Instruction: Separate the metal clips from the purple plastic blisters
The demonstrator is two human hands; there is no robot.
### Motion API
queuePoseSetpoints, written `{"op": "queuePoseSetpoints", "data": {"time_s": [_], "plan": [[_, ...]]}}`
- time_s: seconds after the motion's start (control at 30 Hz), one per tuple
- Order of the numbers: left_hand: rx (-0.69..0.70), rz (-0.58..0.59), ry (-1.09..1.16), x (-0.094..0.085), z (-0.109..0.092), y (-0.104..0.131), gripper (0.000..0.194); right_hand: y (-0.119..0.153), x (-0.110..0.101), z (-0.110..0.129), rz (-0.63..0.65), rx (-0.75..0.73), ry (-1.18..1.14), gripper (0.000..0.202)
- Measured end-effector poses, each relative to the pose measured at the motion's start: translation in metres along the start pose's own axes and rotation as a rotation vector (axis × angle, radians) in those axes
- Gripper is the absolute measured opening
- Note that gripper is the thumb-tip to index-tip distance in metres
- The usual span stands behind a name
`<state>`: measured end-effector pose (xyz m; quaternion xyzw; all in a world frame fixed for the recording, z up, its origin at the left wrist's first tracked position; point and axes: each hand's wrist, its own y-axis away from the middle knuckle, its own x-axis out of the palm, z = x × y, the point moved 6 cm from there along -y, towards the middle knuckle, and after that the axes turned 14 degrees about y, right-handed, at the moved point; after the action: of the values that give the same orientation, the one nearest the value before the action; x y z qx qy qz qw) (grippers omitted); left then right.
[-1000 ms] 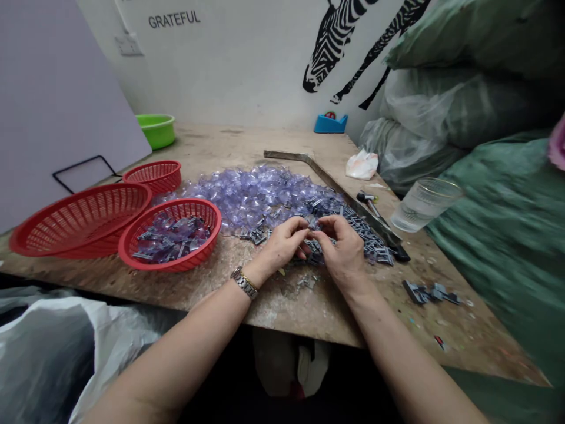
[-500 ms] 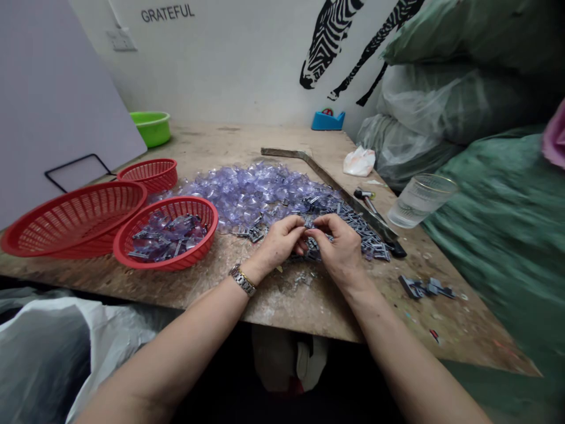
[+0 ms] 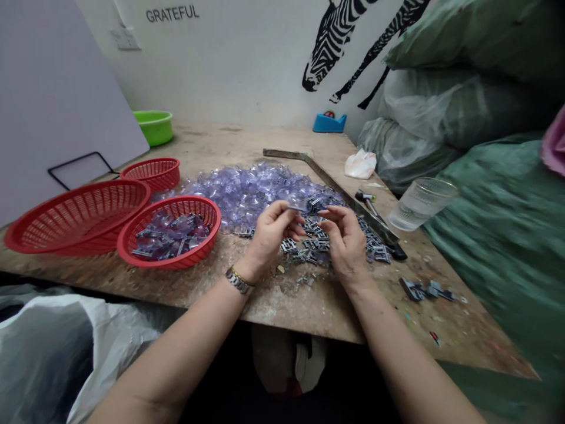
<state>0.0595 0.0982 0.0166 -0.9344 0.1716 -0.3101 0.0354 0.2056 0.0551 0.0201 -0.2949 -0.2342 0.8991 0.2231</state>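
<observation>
Between the thumb and fingers of my left hand [image 3: 271, 232] is a clear purplish plastic piece [image 3: 298, 204], held up over the pile. My right hand [image 3: 346, 241] is a short way to the right, thumb and fingers apart, with nothing visible between them. Small grey plastic parts [image 3: 309, 250] lie spread beneath and between both hands. Behind them is a heap of clear purple plastic pieces [image 3: 247, 188]. A red basket [image 3: 212, 235] to the left contains purple pieces with grey parts among them.
A larger red basket [image 3: 79, 235] and a smaller one [image 3: 170, 176] stand at the left. A bent metal bar [image 3: 326, 179] borders the pile, near a glass of water [image 3: 417, 206]. Loose grey parts [image 3: 426, 290] lie near the right edge. Green sacks [image 3: 494, 206] crowd that side.
My hands have moved apart from each other. The purplish piece now shows in my left hand alone, and my right hand has let go and opened. The view has shifted slightly.
</observation>
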Motion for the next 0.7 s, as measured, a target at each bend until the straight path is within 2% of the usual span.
{"op": "queuePoseSetpoints", "data": {"time_s": [0.07, 0.13, 0.23, 0.3, 0.37, 0.47, 0.57, 0.63, 0.7], "plan": [[0.140, -0.113, 0.087, -0.013, -0.024, -0.002, 0.018, -0.001, 0.000, -0.004, 0.003, 0.018, 0.020, 0.026], [0.347, -0.226, 0.183, -0.031, -0.054, 0.000, 0.018, -0.002, 0.002, -0.005, 0.035, 0.014, 0.068, 0.021], [0.594, -0.289, 0.281, -0.053, -0.092, 0.008, 0.028, -0.001, 0.009, -0.005, 0.109, -0.039, 0.172, 0.014], [0.689, -0.357, 0.318, -0.067, -0.106, 0.013, 0.037, 0.001, 0.015, -0.003, 0.165, -0.105, 0.257, 0.011], [0.718, -0.409, 0.330, -0.074, -0.108, 0.015, 0.042, 0.003, 0.020, -0.002, 0.219, -0.171, 0.339, 0.012], [0.610, -0.407, 0.271, -0.073, -0.091, 0.006, 0.040, 0.007, 0.029, -0.001, 0.291, -0.253, 0.430, 0.014], [0.365, -0.309, 0.083, -0.059, -0.061, -0.007, 0.023, 0.010, 0.037, 0.003, 0.338, -0.316, 0.502, 0.015], [0.175, -0.182, -0.182, -0.046, -0.040, -0.012, 0.014, 0.013, 0.041, 0.005, 0.361, -0.348, 0.544, 0.016], [0.108, -0.058, -0.571, -0.034, -0.026, -0.012, 0.009, 0.014, 0.044, 0.006, 0.378, -0.365, 0.565, 0.016]]}}
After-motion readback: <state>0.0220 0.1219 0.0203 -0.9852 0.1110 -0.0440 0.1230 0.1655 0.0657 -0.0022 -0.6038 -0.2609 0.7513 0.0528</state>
